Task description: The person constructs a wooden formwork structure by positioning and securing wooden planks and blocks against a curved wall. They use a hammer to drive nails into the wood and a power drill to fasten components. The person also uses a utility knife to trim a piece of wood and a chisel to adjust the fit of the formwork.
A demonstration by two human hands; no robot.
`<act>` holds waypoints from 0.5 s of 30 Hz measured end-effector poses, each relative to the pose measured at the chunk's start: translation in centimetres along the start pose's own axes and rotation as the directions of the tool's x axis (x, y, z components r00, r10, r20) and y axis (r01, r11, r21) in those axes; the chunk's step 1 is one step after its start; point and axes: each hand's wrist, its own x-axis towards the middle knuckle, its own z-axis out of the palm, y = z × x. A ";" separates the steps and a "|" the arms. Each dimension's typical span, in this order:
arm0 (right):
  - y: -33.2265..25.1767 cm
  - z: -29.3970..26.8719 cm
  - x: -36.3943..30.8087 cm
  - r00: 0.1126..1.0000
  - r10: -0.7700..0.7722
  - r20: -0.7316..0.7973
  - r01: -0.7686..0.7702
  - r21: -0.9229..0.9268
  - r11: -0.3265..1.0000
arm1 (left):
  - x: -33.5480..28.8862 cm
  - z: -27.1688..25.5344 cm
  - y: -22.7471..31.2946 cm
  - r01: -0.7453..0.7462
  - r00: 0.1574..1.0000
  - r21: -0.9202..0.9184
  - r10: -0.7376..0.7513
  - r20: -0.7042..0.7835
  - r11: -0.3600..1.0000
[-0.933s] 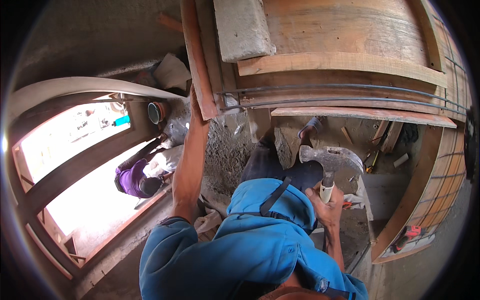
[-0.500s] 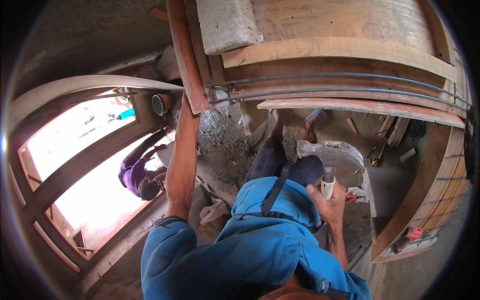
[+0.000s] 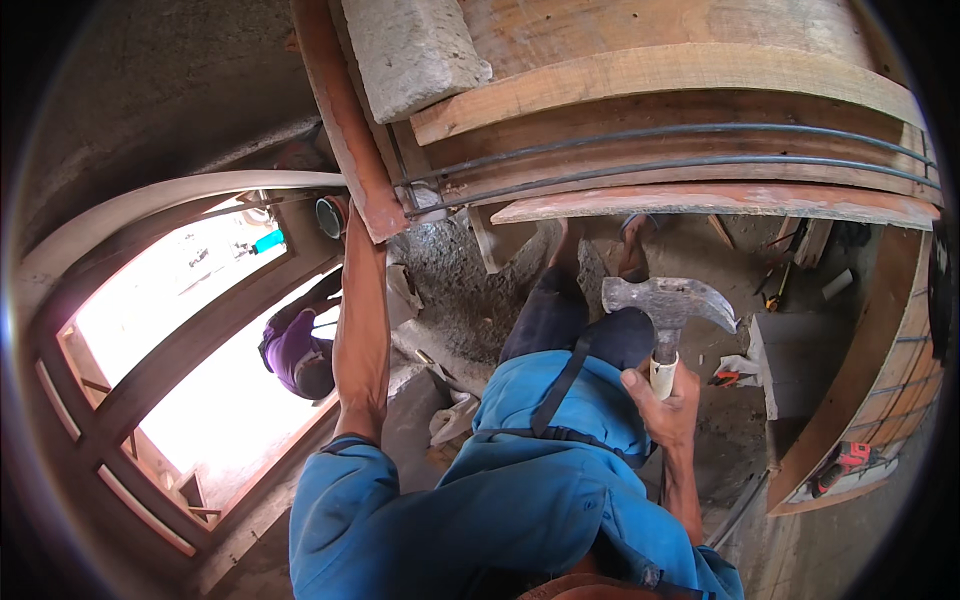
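Note:
My right hand is wrapped round the pale-wrapped handle of a claw hammer, holding it upright in front of my lap with the metal head at the top. My left forearm stretches forward to the end of a reddish-brown wooden board. That board covers my left hand, so its fingers are hidden. Right of the board end, two steel bars run along a wooden formwork panel. A loose-edged plank lies just below them.
A concrete block rests by the upright board. At the left, a person in purple bends near a bright window opening, with a bucket above. A red-and-black power tool lies at the right, near a grey block and red-handled pliers.
My view has shifted a little, so the boards and bars sit further left. The hammer stays in my right hand. The person in purple has bent further over.

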 end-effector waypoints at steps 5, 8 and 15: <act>0.1 -0.2 0.1 1.000 0.000 0.016 0.001 -0.015 1.000 | 0.2 0.0 -0.5 -0.009 1.000 -0.021 0.009 0.001 1.000; -0.5 -0.2 0.1 0.999 -0.019 0.027 0.021 -0.044 0.999 | 0.1 -0.2 -0.8 -0.022 1.000 -0.050 0.022 -0.002 0.999; -3.4 -0.4 -0.8 0.997 -0.043 0.067 0.055 -0.191 0.980 | 0.0 -1.5 -2.3 -0.070 0.998 -0.167 0.070 -0.002 0.983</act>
